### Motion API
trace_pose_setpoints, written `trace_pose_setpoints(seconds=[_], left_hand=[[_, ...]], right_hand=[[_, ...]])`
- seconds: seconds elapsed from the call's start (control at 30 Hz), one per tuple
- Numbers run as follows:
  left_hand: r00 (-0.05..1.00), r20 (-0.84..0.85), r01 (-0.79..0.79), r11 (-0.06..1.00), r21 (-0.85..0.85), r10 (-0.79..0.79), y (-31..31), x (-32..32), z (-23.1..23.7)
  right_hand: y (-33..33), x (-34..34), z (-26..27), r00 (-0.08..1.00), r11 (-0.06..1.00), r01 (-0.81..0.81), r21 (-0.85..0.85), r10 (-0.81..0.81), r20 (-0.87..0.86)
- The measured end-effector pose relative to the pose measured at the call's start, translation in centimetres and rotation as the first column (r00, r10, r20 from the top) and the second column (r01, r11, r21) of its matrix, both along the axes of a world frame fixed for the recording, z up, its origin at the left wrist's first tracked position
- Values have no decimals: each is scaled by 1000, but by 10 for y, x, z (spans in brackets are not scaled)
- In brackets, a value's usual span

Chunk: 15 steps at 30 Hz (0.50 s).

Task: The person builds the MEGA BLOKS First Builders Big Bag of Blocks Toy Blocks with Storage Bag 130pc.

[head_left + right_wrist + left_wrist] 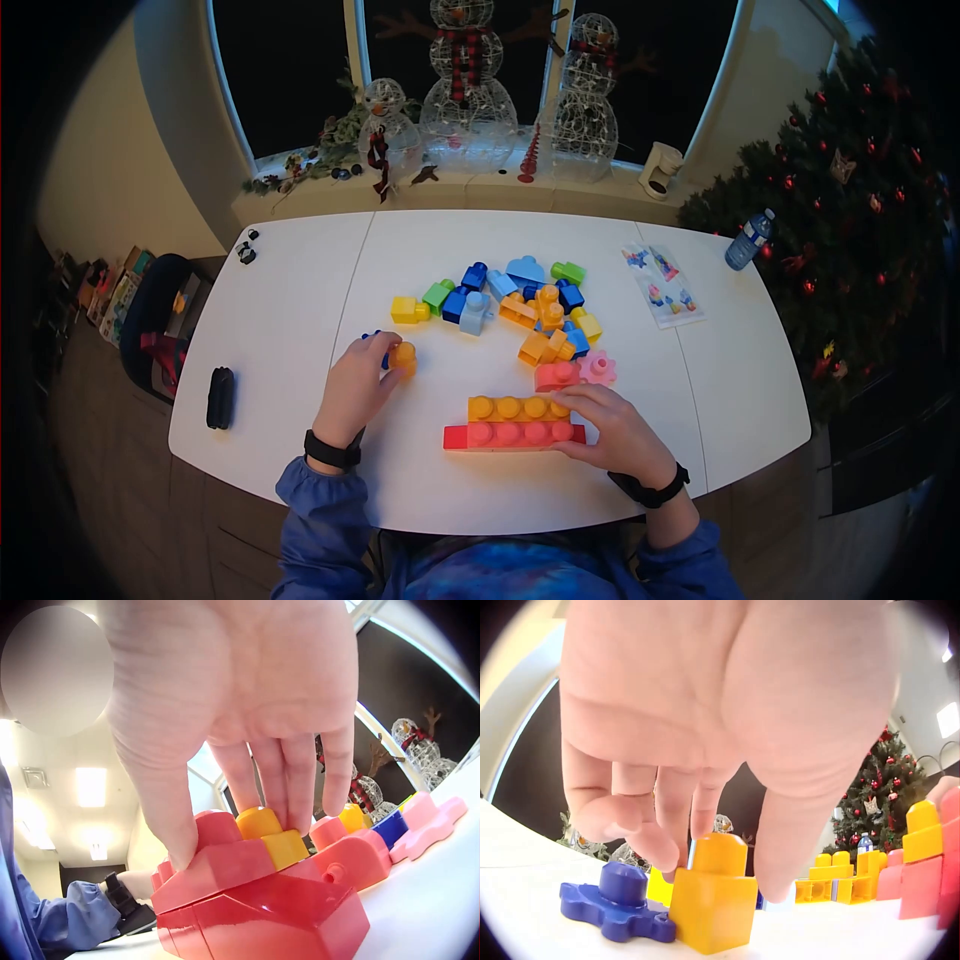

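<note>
My left hand (357,388) is at a small orange block (402,358), fingers and thumb curled round its sides. In the left wrist view that orange block (714,907) stands on the table beside a dark blue gear-shaped piece (621,904). My right hand (622,432) grips the right end of a stack of blocks, thumb on the near side and fingers on the far side. The stack has a row of yellow-orange blocks (510,408) behind a row of pinkish-red blocks (510,434); the right wrist view shows a red base (262,919) beneath.
Loose blue, green, yellow and orange blocks (518,312) lie beyond the stack. A pink block (556,376) and a pink flower piece (597,367) are near my right fingers. A picture sheet (663,287) and a bottle (750,240) are at the right, a black case (220,398) at the left.
</note>
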<state>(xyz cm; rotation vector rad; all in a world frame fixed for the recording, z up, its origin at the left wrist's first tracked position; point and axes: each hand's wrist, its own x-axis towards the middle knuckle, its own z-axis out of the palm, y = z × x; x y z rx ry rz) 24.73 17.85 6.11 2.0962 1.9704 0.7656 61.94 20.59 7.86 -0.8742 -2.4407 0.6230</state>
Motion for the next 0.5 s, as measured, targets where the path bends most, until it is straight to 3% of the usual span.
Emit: trace_pose_setpoints(seconds=[0.03,0.1,0.23,0.4,0.5], left_hand=[[999,13,42,998,56,-42,-2,5,5],[962,201,163,980,110,-183,-10,22,23],[796,490,285,934,215,-355,-25,53,35],[819,410,398,912,97,-401,-27,61,23],[842,354,388,913,127,-407,-28,64,21]], right_hand=[[0,0,0,1000,1000,1,6,-1,0],[0,-1,-1,1000,1000,4,17,-4,1],[-1,-1,0,1000,1000,6,5,-6,4],[0,-2,-1,1000,1000,-5,28,6,-7],[0,-2,-1,1000,1000,-4,29,4,-6]])
